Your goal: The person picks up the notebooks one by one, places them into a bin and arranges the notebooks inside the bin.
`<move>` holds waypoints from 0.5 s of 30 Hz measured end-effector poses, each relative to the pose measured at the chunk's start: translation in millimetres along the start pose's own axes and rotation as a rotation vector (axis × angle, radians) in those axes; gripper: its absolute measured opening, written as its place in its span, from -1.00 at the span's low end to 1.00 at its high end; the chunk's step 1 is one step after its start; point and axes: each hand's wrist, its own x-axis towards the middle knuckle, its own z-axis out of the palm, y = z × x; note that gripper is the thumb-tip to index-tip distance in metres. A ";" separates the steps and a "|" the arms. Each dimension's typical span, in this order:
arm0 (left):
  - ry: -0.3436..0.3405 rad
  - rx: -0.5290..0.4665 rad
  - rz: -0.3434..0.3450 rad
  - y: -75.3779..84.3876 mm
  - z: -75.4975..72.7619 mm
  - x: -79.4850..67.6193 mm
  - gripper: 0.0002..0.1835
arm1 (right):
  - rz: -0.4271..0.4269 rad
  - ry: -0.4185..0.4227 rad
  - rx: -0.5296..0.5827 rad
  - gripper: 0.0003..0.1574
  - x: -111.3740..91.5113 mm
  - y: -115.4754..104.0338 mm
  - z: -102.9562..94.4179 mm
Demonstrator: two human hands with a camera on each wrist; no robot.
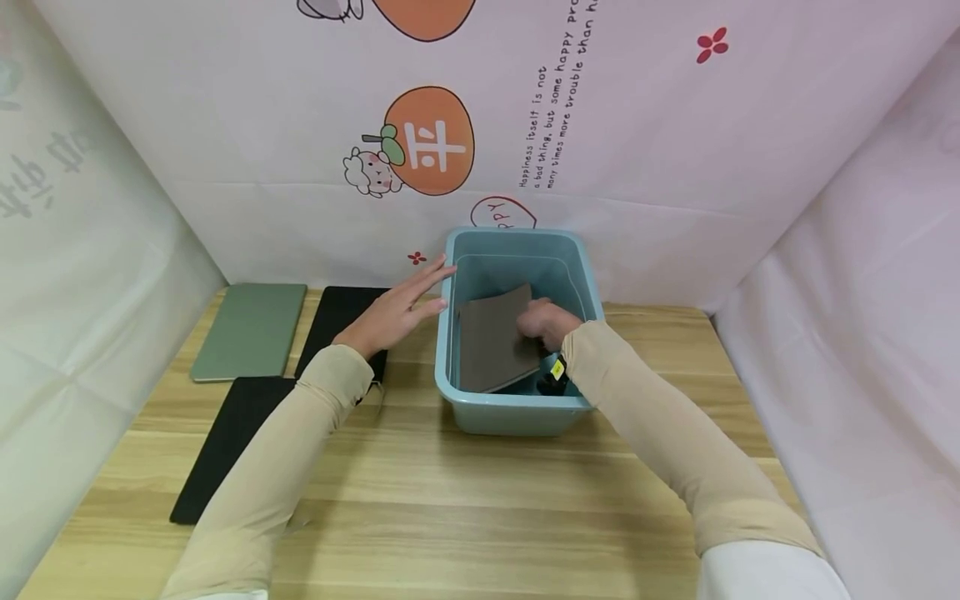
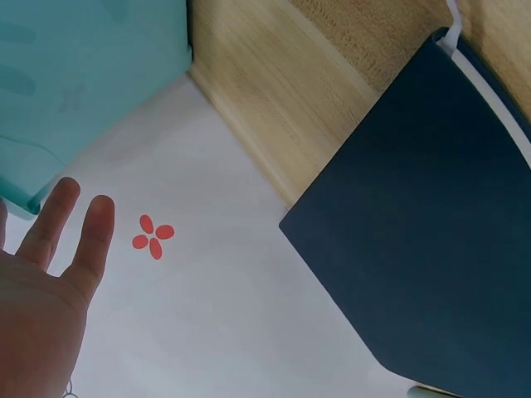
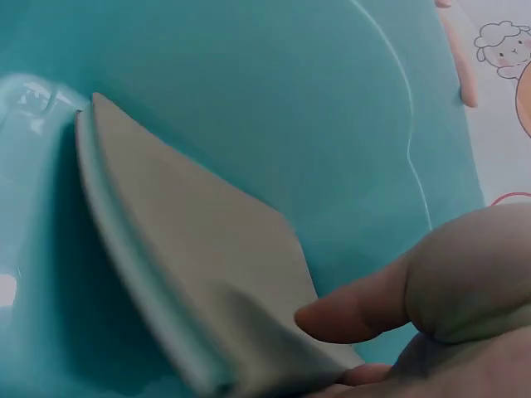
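A grey-brown notebook [image 1: 495,337] lies tilted inside a light blue plastic bin [image 1: 480,414]. My right hand [image 1: 550,322] reaches into the bin and grips the notebook's right edge. In the right wrist view the thumb is over the notebook's cover [image 3: 182,207], with fingers at its edge, partly hidden. Fingers outstretched, my left hand [image 1: 393,312] is at the bin's left rim, holding nothing; whether the fingertips touch the rim is hard to tell. Below the left hand lies a black notebook [image 1: 337,317], seen in the left wrist view as a dark cover [image 2: 423,215] with a pale ribbon.
A green notebook [image 1: 251,329] lies at the table's back left. Another black notebook [image 1: 225,446] lies nearer, partly under the left forearm. Printed white cloth [image 1: 637,125] rises behind the wooden table [image 1: 480,517] and along both sides.
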 end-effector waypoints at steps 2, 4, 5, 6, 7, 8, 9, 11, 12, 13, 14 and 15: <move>0.001 0.003 0.003 -1.5 0.0 -0.3 -0.35 | 0.004 0.003 -0.048 -0.36 0.6 0.0 0.5; 0.000 0.008 0.000 -2.7 -0.2 -0.7 -0.35 | 0.000 -0.009 -0.076 -0.38 0.6 -0.1 0.8; 0.002 0.009 0.001 -2.9 -0.4 -0.9 -0.35 | -0.003 -0.016 -0.089 -0.40 0.7 -0.3 1.0; 0.004 0.008 0.000 -3.0 -0.6 -1.0 -0.35 | -0.005 -0.022 -0.097 -0.39 0.5 -0.6 1.2; 0.006 0.007 0.000 -2.8 -1.0 -1.1 -0.35 | -0.004 -0.029 -0.099 -0.38 0.8 -0.7 1.6; 0.005 0.007 0.000 -2.9 -1.3 -1.1 -0.35 | -0.002 -0.042 -0.096 -0.37 0.7 -1.0 1.8; 0.005 0.003 0.000 -2.5 -1.5 -1.1 -0.35 | 0.003 -0.054 -0.093 -0.33 0.7 -1.3 2.0; 0.003 0.001 0.003 -1.9 -1.3 -0.9 -0.34 | 0.017 -0.074 -0.086 -0.25 1.8 -1.1 2.6; 0.002 0.000 0.004 -1.8 -1.2 -0.7 -0.34 | 0.023 -0.081 -0.084 -0.19 2.4 -0.8 2.6; 0.001 0.000 0.007 -1.9 -1.4 -0.5 -0.34 | 0.027 -0.094 -0.080 -0.17 3.4 -0.7 2.8; 0.000 0.001 0.007 -2.1 -1.5 -0.6 -0.34 | 0.028 -0.105 -0.076 -0.15 4.3 -1.0 2.8; 0.001 0.000 0.006 -2.0 -1.8 -0.7 -0.34 | 0.029 -0.111 -0.075 -0.12 5.3 -0.8 3.2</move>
